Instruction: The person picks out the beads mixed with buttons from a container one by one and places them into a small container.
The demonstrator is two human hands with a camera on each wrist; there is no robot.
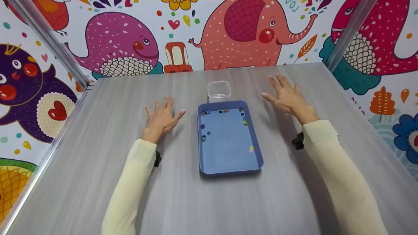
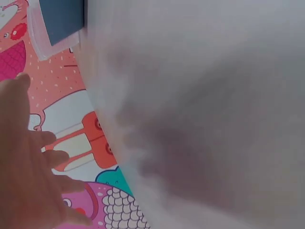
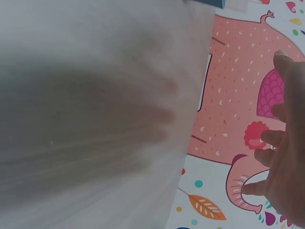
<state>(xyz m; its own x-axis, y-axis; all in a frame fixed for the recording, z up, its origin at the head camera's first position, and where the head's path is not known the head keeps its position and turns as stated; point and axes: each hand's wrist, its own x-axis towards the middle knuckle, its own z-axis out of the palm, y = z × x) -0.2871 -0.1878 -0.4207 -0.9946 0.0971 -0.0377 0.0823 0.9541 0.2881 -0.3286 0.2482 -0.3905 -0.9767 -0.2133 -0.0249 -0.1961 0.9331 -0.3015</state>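
Observation:
A blue rectangular tray (image 1: 225, 163) lies on the table between the two hands. Small round bead-like pieces (image 1: 245, 122) in several colours are scattered along its inner sides, too small to make out well. Just behind the tray stands a clear plastic box (image 1: 219, 89), which seems to hold nothing. To the tray's left, my left hand (image 1: 160, 120) hovers above the table with fingers spread and holds nothing. My right hand (image 1: 289, 98) is raised to the right of the tray and box, its fingers spread too, touching neither.
The grey wood-grain table (image 1: 176, 202) reaches back to a wall printed with cartoon animals (image 1: 241, 42). Metal posts (image 1: 349, 36) stand at both back corners. Dark wrist cameras (image 1: 298, 141) sit under the pale sleeves.

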